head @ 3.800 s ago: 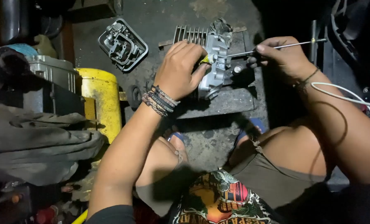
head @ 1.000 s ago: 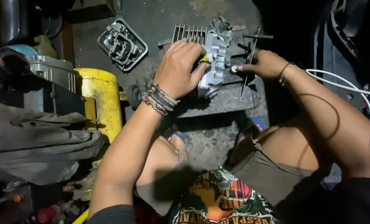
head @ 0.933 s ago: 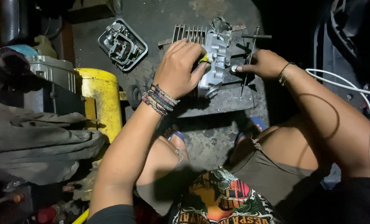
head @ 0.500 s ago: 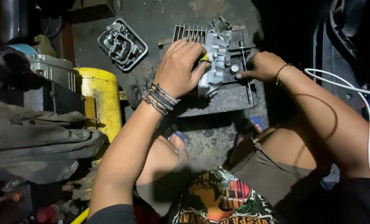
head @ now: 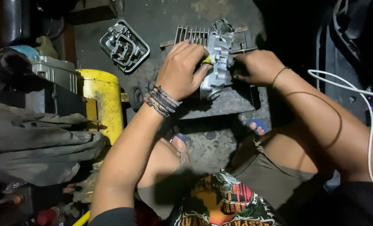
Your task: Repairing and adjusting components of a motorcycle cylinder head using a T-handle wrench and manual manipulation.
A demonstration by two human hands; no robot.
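- My right hand [head: 257, 67], earlier out to the side of the grey finned metal engine cylinder head [head: 215, 62] holding up a thin metal rod [head: 243, 50], now presses against it.
- The rod now pokes out just beside the head, mostly hidden by my fingers.

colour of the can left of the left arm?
Yellow. The can shows best in the head view, beside the left hand's forearm.

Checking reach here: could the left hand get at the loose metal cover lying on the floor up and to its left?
Probably yes: the left hand rests on the engine part, with bare floor up to the metal cover.
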